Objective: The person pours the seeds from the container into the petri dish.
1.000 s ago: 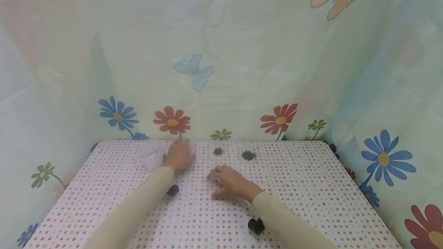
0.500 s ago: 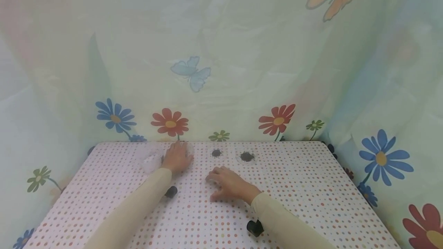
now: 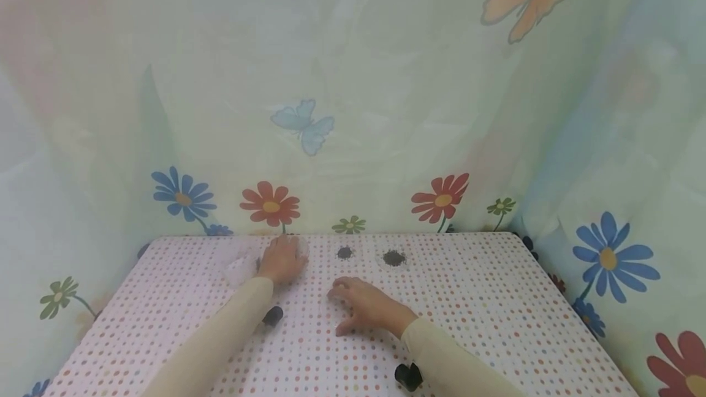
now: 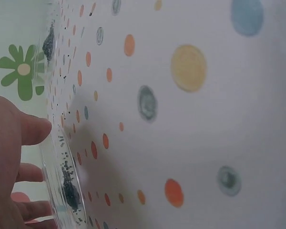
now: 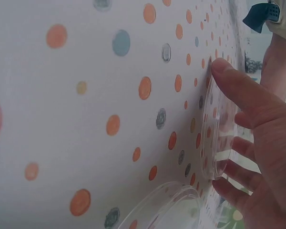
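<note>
At the far side of the table, my left hand [image 3: 282,260] reaches over a clear petri dish. In the left wrist view this petri dish [image 4: 69,191] holds a small heap of dark grains, with thumb and fingers around its rim. Nearer the table's middle, my right hand [image 3: 366,305] spans a second clear dish. The right wrist view shows this petri dish [image 5: 217,129] between the thumb on one side and the fingertips on the other, and no dark grains show in it. Part of another clear dish [image 5: 167,205] enters the bottom of that view.
Two dishes with dark grains, a smaller heap [image 3: 344,253] and a larger heap [image 3: 394,258], stand along the back. Clear dishware [image 3: 239,269] lies left of my left hand. A flowered curtain [image 3: 353,139] rises behind the dotted table [image 3: 474,299].
The head view has tilted upward slightly, so table and hands sit lower in it. Both hands keep their places by the dishes.
</note>
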Demonstrator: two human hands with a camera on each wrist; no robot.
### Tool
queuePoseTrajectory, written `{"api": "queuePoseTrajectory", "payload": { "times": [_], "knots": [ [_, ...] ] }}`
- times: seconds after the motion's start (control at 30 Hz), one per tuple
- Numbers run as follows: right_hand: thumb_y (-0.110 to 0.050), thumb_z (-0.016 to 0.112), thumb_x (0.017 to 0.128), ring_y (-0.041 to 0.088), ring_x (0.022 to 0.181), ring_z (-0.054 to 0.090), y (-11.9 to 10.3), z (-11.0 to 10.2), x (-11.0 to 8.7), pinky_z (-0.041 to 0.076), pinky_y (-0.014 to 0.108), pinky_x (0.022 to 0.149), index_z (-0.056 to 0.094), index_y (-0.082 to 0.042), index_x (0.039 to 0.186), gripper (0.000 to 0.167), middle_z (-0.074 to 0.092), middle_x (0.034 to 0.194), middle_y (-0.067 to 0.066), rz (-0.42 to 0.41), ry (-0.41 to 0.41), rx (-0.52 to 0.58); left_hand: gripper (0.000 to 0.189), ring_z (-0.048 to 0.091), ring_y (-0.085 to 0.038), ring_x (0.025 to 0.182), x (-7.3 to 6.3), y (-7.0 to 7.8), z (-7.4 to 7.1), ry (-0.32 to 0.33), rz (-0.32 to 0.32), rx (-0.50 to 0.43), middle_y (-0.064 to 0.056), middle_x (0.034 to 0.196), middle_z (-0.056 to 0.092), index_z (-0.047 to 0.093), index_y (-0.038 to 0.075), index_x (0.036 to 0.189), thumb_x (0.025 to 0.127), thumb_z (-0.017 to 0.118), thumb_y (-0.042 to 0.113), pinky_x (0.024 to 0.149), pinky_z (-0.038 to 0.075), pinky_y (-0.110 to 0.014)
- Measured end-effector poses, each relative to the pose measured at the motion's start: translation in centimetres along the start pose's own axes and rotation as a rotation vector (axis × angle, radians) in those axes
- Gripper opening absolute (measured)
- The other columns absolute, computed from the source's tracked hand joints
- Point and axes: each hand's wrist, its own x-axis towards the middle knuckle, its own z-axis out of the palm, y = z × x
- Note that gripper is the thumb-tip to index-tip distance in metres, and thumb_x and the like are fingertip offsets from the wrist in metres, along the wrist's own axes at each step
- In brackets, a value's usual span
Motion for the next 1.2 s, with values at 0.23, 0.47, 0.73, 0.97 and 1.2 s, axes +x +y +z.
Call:
{"api": "queuePoseTrajectory", "payload": {
  "times": [0.23, 0.47, 0.73, 0.97, 1.2],
  "knots": [
    [-0.05, 0.078, 0.073, 0.027, 0.137, 0.044, -0.02, 0.05, -0.08, 0.039, 0.045, 0.112, 0.056, -0.026, 0.132, 0.067, 0.045, 0.149, 0.007, -0.014, 0.003, -0.008, 0.052, 0.049, -0.04, 0.124, -0.08, 0.17, 0.14, 0.004, 0.0, 0.04, -0.022, 0.133, 0.05, 0.051, 0.003, 0.131, 0.091, 0.059, 0.037, 0.105, 0.041, -0.056],
    [-0.051, 0.077, 0.073, 0.025, 0.134, 0.047, 0.14, 0.38, 0.08, 0.042, 0.043, 0.11, 0.057, -0.027, 0.13, 0.064, 0.049, 0.146, 0.005, -0.036, 0.017, -0.017, 0.052, 0.05, -0.04, 0.122, -0.43, 0.32, 0.0, 0.0, -0.002, 0.075, -0.022, 0.133, 0.05, 0.051, 0.003, 0.132, 0.092, 0.058, 0.037, 0.104, 0.042, -0.055],
    [-0.05, 0.077, 0.074, 0.026, 0.133, 0.047, 0.29, 0.18, -0.1, 0.042, 0.044, 0.109, 0.057, -0.027, 0.129, 0.063, 0.049, 0.145, 0.004, -0.034, 0.034, -0.008, 0.052, 0.048, -0.042, 0.124, -0.14, 0.06, 0.61, 0.028, 0.017, 0.081, -0.023, 0.135, 0.048, 0.05, 0.004, 0.133, 0.092, 0.057, 0.036, 0.104, 0.041, -0.057],
    [-0.053, 0.077, 0.071, 0.026, 0.131, 0.049, 0.43, 0.12, 0.09, 0.043, 0.043, 0.108, 0.056, -0.025, 0.131, 0.069, 0.051, 0.144, 0.006, -0.045, 0.066, -0.041, 0.053, 0.049, -0.042, 0.123, -0.16, -0.2, 0.72, 0.039, 0.027, 0.08, -0.025, 0.135, 0.048, 0.051, 0.003, 0.132, 0.091, 0.058, 0.037, 0.103, 0.042, -0.057],
    [-0.052, 0.079, 0.07, 0.025, 0.129, 0.051, 0.65, 0.12, 0.06, 0.044, 0.042, 0.107, 0.057, -0.024, 0.13, 0.07, 0.052, 0.142, 0.005, -0.049, 0.078, -0.032, 0.053, 0.051, -0.041, 0.121, -0.23, 0.02, 0.9, 0.043, 0.024, 0.085, -0.024, 0.133, 0.05, 0.052, 0.004, 0.131, 0.091, 0.059, 0.038, 0.102, 0.043, -0.057]
  ]
}}
